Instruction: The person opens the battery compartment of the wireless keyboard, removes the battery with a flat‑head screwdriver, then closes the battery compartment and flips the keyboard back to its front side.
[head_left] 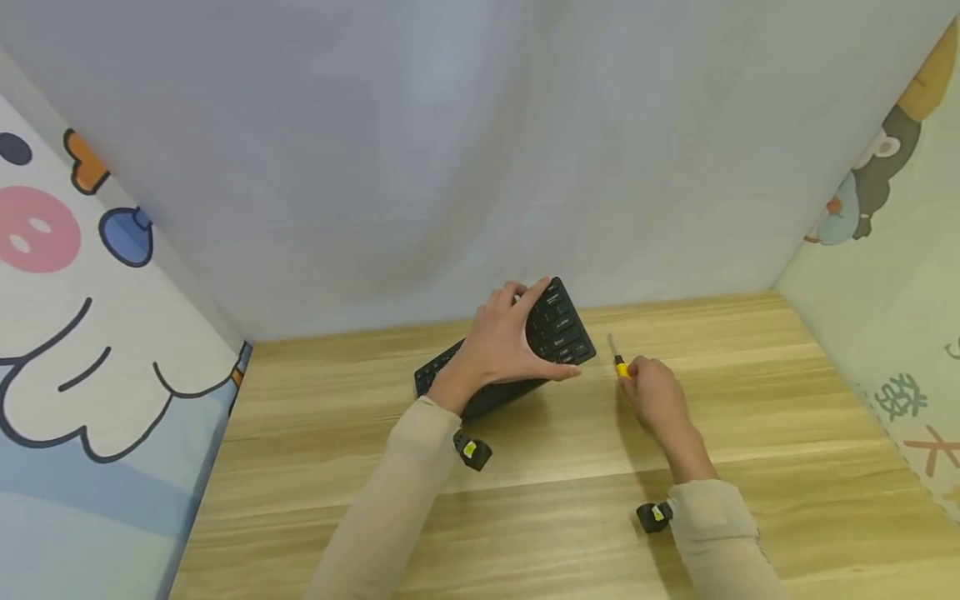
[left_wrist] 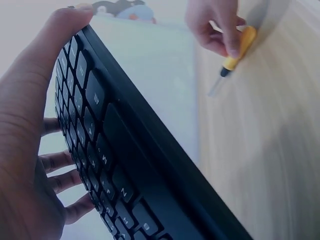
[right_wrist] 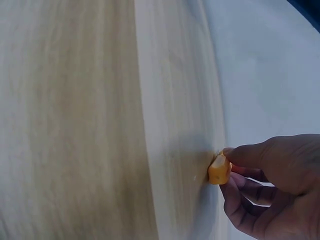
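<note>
A black keyboard is tilted up off the wooden table, its keys partly hidden behind my left hand. That hand grips it across its width, with the thumb at the near edge and the fingers at the far edge. In the left wrist view, the keys of the keyboard show close up. To its right, my right hand pinches a screwdriver by its yellow and black handle. The metal shaft points away from me, apart from the keyboard. From the right wrist, only the handle's orange-yellow end shows.
The wooden table meets a pale grey curtain at the back. Cartoon-printed panels stand at the left and right. A small black camera sits on each wrist, over beige sleeves.
</note>
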